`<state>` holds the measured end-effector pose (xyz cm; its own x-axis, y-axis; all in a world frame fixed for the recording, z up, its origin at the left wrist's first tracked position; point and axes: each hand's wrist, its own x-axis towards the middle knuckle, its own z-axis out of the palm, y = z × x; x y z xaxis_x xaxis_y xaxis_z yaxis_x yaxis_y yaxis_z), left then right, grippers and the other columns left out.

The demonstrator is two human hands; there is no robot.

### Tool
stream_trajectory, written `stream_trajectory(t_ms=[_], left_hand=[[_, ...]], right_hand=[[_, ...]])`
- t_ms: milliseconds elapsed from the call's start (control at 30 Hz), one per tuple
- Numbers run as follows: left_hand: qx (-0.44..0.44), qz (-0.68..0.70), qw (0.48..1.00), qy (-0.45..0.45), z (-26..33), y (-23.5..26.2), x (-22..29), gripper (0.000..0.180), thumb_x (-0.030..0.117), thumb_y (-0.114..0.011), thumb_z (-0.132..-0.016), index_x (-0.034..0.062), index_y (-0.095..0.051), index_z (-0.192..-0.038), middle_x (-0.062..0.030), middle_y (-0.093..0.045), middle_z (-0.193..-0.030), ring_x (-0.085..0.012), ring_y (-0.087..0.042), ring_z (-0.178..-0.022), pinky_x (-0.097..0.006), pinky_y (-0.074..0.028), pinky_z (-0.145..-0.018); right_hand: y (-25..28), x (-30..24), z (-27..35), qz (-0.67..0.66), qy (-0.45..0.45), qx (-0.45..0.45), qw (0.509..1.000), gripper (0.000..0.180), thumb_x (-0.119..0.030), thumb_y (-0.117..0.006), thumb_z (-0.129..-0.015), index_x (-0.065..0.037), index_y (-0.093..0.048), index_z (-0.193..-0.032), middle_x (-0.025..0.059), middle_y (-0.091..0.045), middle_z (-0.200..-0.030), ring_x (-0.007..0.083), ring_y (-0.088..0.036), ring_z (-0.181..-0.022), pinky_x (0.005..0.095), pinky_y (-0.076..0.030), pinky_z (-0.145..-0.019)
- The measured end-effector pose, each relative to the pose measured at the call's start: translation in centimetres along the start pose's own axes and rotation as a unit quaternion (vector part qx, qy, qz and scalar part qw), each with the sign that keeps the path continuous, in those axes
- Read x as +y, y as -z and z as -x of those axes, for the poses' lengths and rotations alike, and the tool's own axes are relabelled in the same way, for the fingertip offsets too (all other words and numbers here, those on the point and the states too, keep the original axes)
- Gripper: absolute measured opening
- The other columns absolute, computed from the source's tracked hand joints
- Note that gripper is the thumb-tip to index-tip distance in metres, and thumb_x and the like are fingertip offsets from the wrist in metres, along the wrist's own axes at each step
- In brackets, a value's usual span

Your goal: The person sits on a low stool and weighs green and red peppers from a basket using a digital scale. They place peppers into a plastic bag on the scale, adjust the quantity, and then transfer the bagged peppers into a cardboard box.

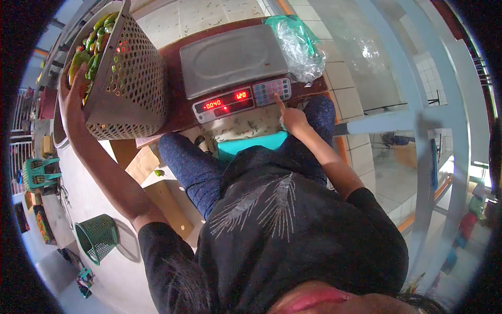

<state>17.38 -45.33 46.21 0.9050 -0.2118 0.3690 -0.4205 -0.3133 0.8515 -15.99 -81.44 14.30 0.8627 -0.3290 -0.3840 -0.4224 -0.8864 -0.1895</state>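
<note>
At the upper left, my left hand (74, 86) reaches over the rim of a tall grey-brown perforated plastic basket (125, 78). Its fingers are among green and yellowish peppers (94, 44) heaped inside; the rim and peppers partly hide them, so I cannot tell whether one is gripped. In front of me a digital scale (222, 104) shows lit red digits, and its flat metal pan (232, 58) bears nothing. My right hand (294, 119) points its index finger at the scale's keypad (272, 90), the fingertip on or just over the lower keys, with nothing held.
The scale stands on a dark reddish table (175, 57). A clear and green plastic bag (300, 47) lies beside the pan. A single green pepper (159, 172) lies near cardboard (170, 206) below. On the left are a green basket (98, 238) and green chair (39, 174); pale metal bars (387, 120) run along the right.
</note>
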Motion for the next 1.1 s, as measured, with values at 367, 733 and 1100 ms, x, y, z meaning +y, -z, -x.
stream_trajectory(t_ms=[367, 733, 1100], left_hand=[[-0.02, 0.064, 0.997, -0.025, 0.3, 0.0, -0.3, 0.057, 0.031, -0.074, -0.081, 0.0044, -0.053, -0.127, -0.0072, -0.059, -0.114, -0.0126, -0.059, -0.093, -0.026, -0.047, -0.079], [0.074, -0.166, 0.95, -0.254, 2.3, -7.4, 1.9, 0.053, 0.022, -0.072, -0.082, 0.0041, -0.051, -0.127, -0.0128, -0.059, -0.118, -0.0232, -0.059, -0.105, -0.034, -0.048, -0.091], [-0.221, -0.204, 0.941, -0.156, 9.4, -32.8, -9.7, 0.068, 0.028, -0.078, -0.071, 0.017, -0.046, -0.129, -0.0135, -0.055, -0.121, -0.0356, -0.058, -0.104, -0.043, -0.049, -0.086]], right_hand=[[5.6, 4.4, 4.2, -0.118, -0.044, 0.168, 0.978, 0.07, -0.013, -0.058, -0.086, -0.022, -0.025, -0.146, 0.023, -0.064, -0.081, 0.0406, -0.062, -0.076, 0.0503, -0.047, -0.067], [0.3, 8.8, 6.4, -0.112, -0.071, 0.425, 0.895, 0.028, -0.011, -0.051, -0.09, -0.012, -0.057, -0.118, 0.0172, -0.064, -0.1, 0.0382, -0.061, -0.087, 0.0475, -0.047, -0.075], [0.4, 9.0, 6.9, -0.112, -0.074, 0.398, 0.907, 0.026, -0.007, -0.051, -0.088, -0.002, -0.056, -0.113, 0.0176, -0.063, -0.105, 0.0378, -0.061, -0.093, 0.0456, -0.048, -0.079]])
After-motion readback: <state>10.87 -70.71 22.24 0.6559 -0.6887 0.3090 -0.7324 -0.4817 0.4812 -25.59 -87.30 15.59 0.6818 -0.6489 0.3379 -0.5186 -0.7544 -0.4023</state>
